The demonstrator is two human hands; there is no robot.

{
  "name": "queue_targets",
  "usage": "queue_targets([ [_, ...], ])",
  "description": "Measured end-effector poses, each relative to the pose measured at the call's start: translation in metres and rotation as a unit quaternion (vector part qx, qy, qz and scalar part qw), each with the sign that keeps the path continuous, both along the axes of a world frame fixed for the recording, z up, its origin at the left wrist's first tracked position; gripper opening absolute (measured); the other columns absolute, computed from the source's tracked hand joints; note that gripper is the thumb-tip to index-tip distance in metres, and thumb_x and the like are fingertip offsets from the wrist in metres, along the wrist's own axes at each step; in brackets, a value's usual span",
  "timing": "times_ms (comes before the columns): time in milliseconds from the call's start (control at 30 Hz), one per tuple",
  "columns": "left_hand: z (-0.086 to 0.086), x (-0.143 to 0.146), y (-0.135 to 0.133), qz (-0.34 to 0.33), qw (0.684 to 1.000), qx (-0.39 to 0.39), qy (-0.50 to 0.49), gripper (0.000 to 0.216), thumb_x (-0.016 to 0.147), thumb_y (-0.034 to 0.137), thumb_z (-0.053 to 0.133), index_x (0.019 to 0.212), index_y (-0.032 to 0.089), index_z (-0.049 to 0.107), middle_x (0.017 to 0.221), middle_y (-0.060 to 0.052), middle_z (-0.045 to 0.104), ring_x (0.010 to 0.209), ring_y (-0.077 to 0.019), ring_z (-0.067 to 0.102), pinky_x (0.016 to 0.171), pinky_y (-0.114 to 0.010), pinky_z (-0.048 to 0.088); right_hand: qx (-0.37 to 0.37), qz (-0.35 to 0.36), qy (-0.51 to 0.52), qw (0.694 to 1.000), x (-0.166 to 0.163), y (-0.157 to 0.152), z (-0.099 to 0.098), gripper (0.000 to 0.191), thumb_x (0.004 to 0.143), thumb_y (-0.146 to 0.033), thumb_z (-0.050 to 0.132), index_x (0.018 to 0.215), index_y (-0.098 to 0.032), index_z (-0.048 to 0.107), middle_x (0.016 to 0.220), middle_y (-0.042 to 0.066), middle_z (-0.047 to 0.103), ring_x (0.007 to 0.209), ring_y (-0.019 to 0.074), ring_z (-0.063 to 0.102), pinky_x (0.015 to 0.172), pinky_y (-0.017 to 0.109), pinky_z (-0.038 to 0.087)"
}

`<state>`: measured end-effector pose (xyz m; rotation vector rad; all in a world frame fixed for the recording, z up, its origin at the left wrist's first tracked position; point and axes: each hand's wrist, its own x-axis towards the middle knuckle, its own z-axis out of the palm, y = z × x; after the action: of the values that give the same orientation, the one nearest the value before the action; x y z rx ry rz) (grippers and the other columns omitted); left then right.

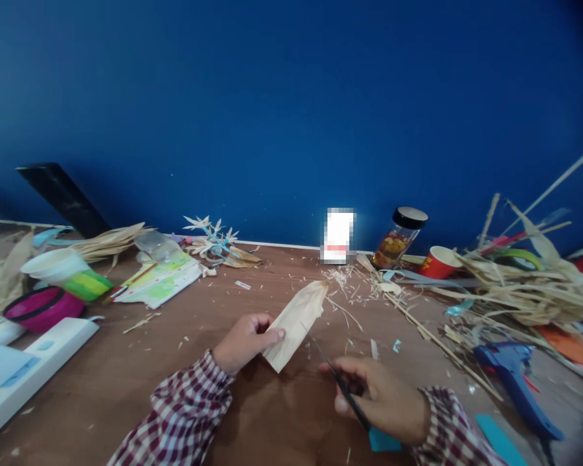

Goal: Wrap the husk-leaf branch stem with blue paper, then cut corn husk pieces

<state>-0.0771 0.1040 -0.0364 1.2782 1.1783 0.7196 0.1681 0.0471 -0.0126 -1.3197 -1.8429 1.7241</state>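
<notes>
A pale, flat piece of dried corn husk [296,323] is pinched between the thumb and fingers of my left hand [247,343]. Its wide cut end points down toward me and its narrower, ragged end points away to the right. My right hand [369,391] is closed around dark scissors [347,395], seen nearly edge-on. Their thin tip lies just right of the husk, apart from it. A small blue-green piece [385,441] shows below my right hand.
Husk scraps [342,275] litter the brown table [184,375]. At right are a blue glue gun [515,382], a heap of husks [525,285], a red paper cup [440,262] and a lidded jar [398,243]. A white power strip [43,369] and a tilted cup [68,272] are left.
</notes>
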Motion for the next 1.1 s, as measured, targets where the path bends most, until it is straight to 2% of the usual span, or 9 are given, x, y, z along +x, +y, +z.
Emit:
queue_targets([
  [267, 0.002, 0.002, -0.001, -0.082, 0.995, 0.012, 0.054, 0.027, 0.066, 0.040, 0.060, 0.062, 0.014, 0.055, 0.054, 0.005, 0.044, 0.052, -0.0098, 0.038, 0.049, -0.022, 0.027, -0.066, 0.018, 0.036, 0.997, 0.000, 0.001, -0.015, 0.039, 0.071, -0.031, 0.062, 0.107, -0.019, 0.058, 0.059, -0.006, 0.042, 0.050, 0.0055, 0.032, 0.045, 0.016, 0.025],
  [500, 0.003, 0.005, -0.002, -0.077, 0.994, 0.017, 0.071, 0.027, 0.066, 0.040, 0.058, 0.059, 0.015, 0.053, 0.052, 0.005, 0.041, 0.051, -0.0095, 0.036, 0.048, -0.022, 0.026, -0.080, 0.008, 0.050, 0.996, -0.002, 0.000, -0.029, 0.042, 0.070, -0.033, 0.064, 0.109, -0.018, 0.057, 0.058, -0.005, 0.049, 0.050, 0.0062, 0.040, 0.047, 0.017, 0.030],
  [767, 0.002, 0.007, -0.002, -0.072, 0.994, 0.027, 0.075, 0.025, 0.066, 0.037, 0.058, 0.057, 0.015, 0.051, 0.051, 0.006, 0.039, 0.050, -0.0088, 0.034, 0.047, -0.022, 0.026, -0.082, -0.003, 0.052, 0.995, -0.004, 0.000, -0.027, 0.040, 0.069, -0.031, 0.065, 0.107, -0.018, 0.059, 0.057, -0.005, 0.051, 0.049, 0.0057, 0.042, 0.047, 0.016, 0.031],
  [1100, 0.004, 0.008, -0.004, -0.071, 0.994, 0.025, 0.084, 0.026, 0.066, 0.039, 0.059, 0.059, 0.014, 0.057, 0.050, 0.005, 0.043, 0.049, -0.0093, 0.037, 0.048, -0.022, 0.028, -0.093, -0.017, 0.044, 0.995, -0.009, -0.002, -0.025, 0.041, 0.069, -0.031, 0.064, 0.107, -0.016, 0.058, 0.057, -0.004, 0.054, 0.049, 0.0068, 0.046, 0.047, 0.017, 0.033],
])
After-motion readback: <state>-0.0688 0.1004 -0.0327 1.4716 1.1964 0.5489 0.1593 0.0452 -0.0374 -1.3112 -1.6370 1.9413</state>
